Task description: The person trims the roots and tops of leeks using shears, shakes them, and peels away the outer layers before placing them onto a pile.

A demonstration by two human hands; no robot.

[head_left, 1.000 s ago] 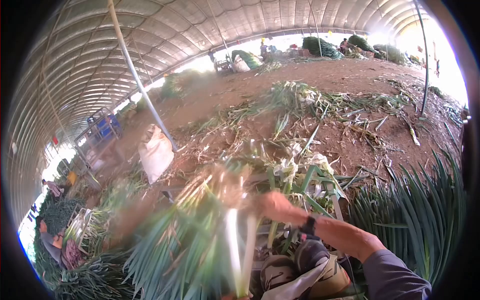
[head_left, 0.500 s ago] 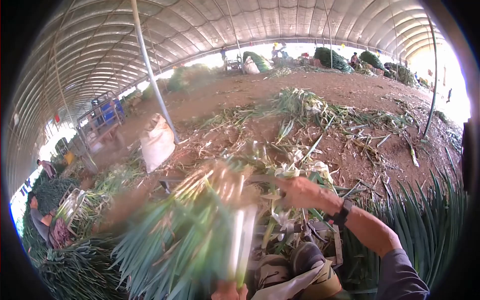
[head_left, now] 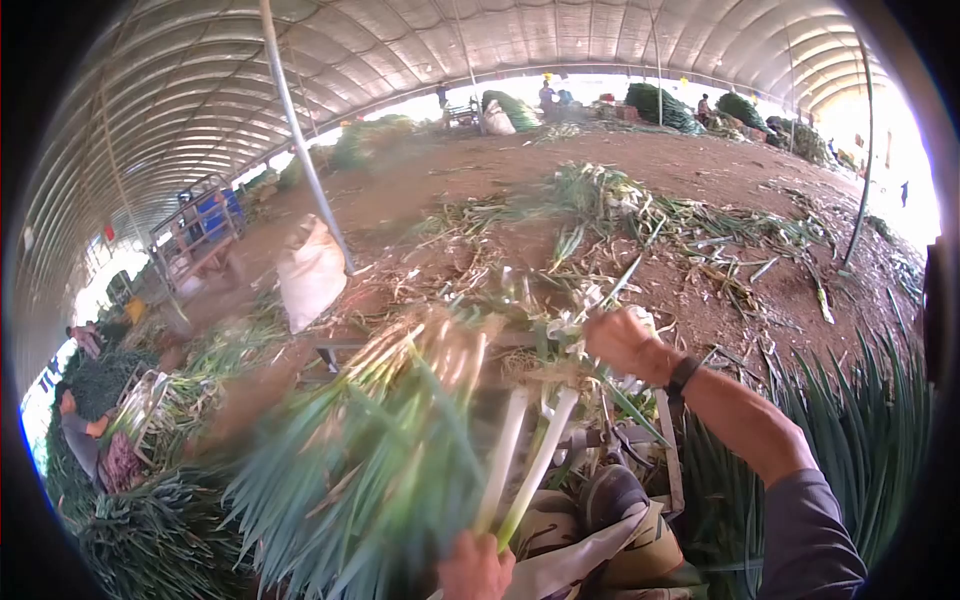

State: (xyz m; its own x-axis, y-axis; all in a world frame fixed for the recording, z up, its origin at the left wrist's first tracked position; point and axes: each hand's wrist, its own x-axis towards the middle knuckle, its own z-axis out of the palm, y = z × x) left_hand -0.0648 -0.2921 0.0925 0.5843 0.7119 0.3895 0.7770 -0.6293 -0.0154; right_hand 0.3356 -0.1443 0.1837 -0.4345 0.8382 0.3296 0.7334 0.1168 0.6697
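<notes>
Left grip [head_left: 475,565] clenched the pale lower stalks of two long green onions [head_left: 525,450] above the lap, right grip [head_left: 620,340] closed on their limp, light tops, stalks likely firmest to hold.

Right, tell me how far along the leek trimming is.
Done: trimmed leaves and scraps litter the dirt floor. In hand: the left hand holds two leek stalks in its grip, while the right hand pulls at their outer leaves. Left: a heap of untrimmed leeks on the right.
</notes>
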